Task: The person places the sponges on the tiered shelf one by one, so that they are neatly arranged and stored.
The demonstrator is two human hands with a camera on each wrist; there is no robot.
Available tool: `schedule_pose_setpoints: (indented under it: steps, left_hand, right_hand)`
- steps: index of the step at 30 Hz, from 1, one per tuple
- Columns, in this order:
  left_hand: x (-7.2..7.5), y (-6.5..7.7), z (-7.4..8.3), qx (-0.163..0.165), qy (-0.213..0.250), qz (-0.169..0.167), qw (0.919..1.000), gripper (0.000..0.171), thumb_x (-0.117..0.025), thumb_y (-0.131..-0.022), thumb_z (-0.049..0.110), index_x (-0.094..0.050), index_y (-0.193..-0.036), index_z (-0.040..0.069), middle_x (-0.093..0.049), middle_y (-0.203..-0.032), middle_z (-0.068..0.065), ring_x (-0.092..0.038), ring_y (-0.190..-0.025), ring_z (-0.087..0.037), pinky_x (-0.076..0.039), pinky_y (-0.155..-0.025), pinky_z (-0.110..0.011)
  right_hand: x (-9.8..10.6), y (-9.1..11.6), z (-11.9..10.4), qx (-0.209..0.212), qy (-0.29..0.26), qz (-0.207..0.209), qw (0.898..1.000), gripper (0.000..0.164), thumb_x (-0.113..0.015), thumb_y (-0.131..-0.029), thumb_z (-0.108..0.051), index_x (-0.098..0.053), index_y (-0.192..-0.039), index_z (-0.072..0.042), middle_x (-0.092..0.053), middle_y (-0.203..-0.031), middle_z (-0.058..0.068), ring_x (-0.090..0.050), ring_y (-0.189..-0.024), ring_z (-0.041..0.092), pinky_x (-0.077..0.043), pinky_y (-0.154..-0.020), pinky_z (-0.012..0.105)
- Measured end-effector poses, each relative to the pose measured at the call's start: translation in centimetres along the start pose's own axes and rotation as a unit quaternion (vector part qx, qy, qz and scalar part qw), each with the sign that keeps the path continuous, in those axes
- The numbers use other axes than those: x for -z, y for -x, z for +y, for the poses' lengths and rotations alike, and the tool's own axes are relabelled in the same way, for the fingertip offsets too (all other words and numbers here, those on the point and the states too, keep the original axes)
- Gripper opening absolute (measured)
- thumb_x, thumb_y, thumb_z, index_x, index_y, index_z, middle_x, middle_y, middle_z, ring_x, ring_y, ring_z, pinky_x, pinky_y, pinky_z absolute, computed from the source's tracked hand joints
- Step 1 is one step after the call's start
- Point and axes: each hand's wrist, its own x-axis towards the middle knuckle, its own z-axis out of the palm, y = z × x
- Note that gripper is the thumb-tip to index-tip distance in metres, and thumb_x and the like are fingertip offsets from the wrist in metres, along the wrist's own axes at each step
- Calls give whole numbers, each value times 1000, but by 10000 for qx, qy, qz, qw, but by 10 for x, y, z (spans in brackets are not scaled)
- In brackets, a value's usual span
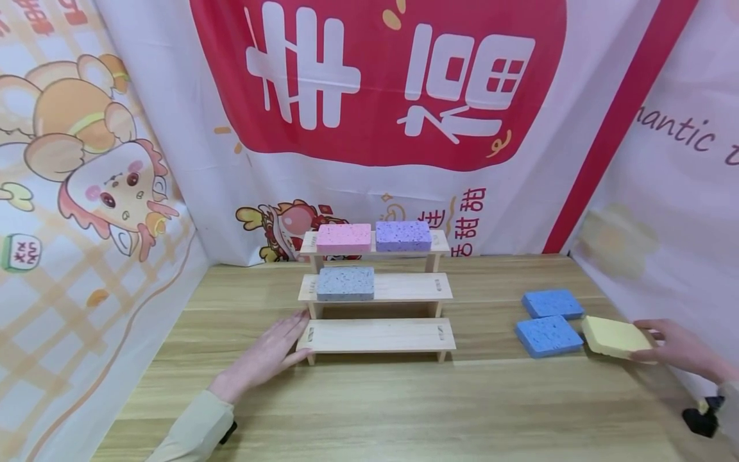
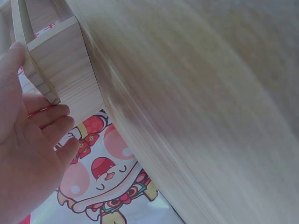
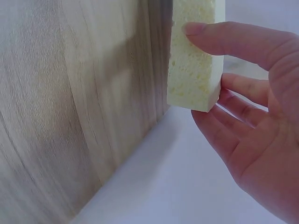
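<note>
A three-step wooden rack [image 1: 375, 333] stands mid-table. At its left end is my left hand [image 1: 268, 353], thumb by the front of the lowest step and fingers farther back. In the left wrist view, the thumb and fingers [image 2: 51, 116] grip the end of a step board [image 2: 39, 77]. Off to the right, my right hand [image 1: 678, 346] holds a pale yellow sponge [image 1: 614, 337] by its right end. The right wrist view shows the thumb on one broad face of the sponge [image 3: 191, 79] and fingers behind it. Two blue sponges [image 1: 548, 335] lie just left of it.
On the top step sit a pink sponge [image 1: 344, 238] and a purple sponge [image 1: 403, 236]. A grey-blue sponge [image 1: 346, 283] lies at the left of the middle step. Printed cloth [image 1: 496, 205] hangs behind the table [image 1: 369, 410] and along both sides.
</note>
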Motion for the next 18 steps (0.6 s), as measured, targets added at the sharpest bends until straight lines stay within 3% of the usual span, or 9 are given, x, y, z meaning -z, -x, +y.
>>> schedule_pose_setpoints:
  steps: [4, 10, 18]
  left_hand:
    - [1, 0, 0, 27, 11, -22, 10000, 77, -55, -98, 48, -35, -150, -5, -33, -158, -23, -39, -144, -40, -32, -121, -54]
    - [2, 0, 1, 12, 17, 5, 10000, 77, -56, -97, 47, -36, -150, -5, -33, -157, -23, -41, -143, -40, -32, -120, -54]
    - [1, 1, 2, 47, 28, 10, 10000, 77, -55, -98, 49, -36, -150, -4, -33, -158, -22, -40, -144, -39, -32, -121, -54]
  right_hand:
    - [4, 1, -1, 57, 65, 111, 9999, 76, -83, -73, -18, -47, -123, 26, -48, -120, 52, -61, -92, 60, -59, -63, 43]
    - [12, -1, -17, 89, 234, 175, 9995, 77, -84, -75, -24, -49, -126, 22, -49, -121, 50, -59, -95, 59, -58, -67, 52]
    - [18, -11, -48, 168, 317, 137, 9993, 80, -85, -76, -32, -51, -127, 20, -53, -122, 45, -61, -98, 55, -58, -73, 52]
